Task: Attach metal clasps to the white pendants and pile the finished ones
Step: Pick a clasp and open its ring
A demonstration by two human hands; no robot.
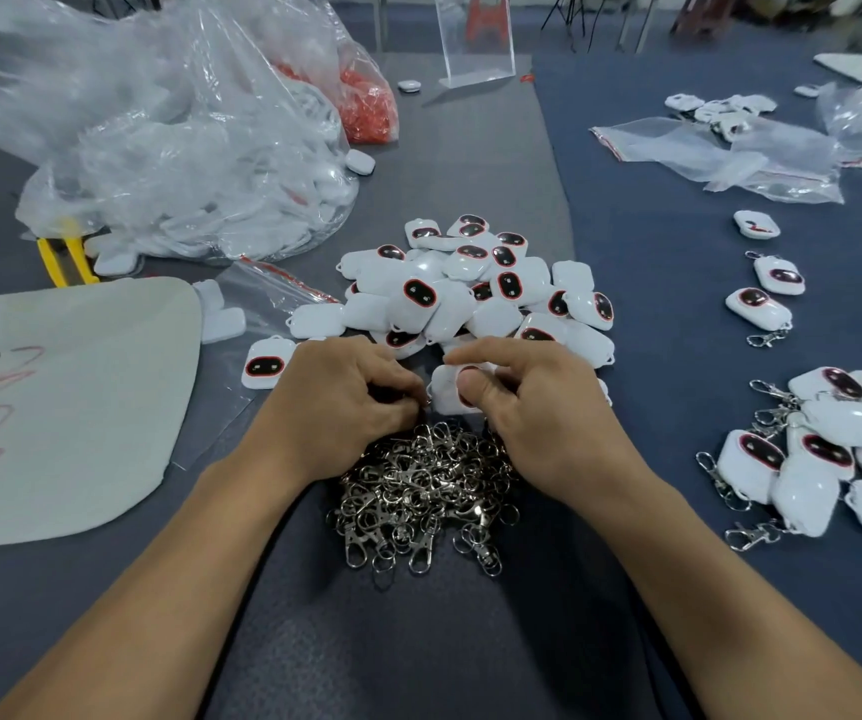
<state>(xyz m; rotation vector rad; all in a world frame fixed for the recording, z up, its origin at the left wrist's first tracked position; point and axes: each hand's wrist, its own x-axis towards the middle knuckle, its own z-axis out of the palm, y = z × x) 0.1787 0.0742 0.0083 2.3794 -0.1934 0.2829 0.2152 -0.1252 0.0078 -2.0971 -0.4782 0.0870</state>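
My right hand (538, 407) pinches a white pendant (444, 389) between thumb and forefinger, just above a heap of metal clasps (423, 491). My left hand (346, 402) has its fingers curled at the pendant's left edge, pinching a small metal clasp (425, 402) that is mostly hidden. Behind both hands lies a pile of white pendants (470, 288) with dark oval faces. At the right edge lies a pile of finished pendants (834, 449) with clasps on them.
A large clear plastic bag (159, 148) of white parts and a bag of red pieces (372, 106) sit at the back left. Yellow pliers (62, 257) and a grey sheet (70, 397) lie left. Empty zip bags (720, 153) and loose pendants (761, 304) lie right.
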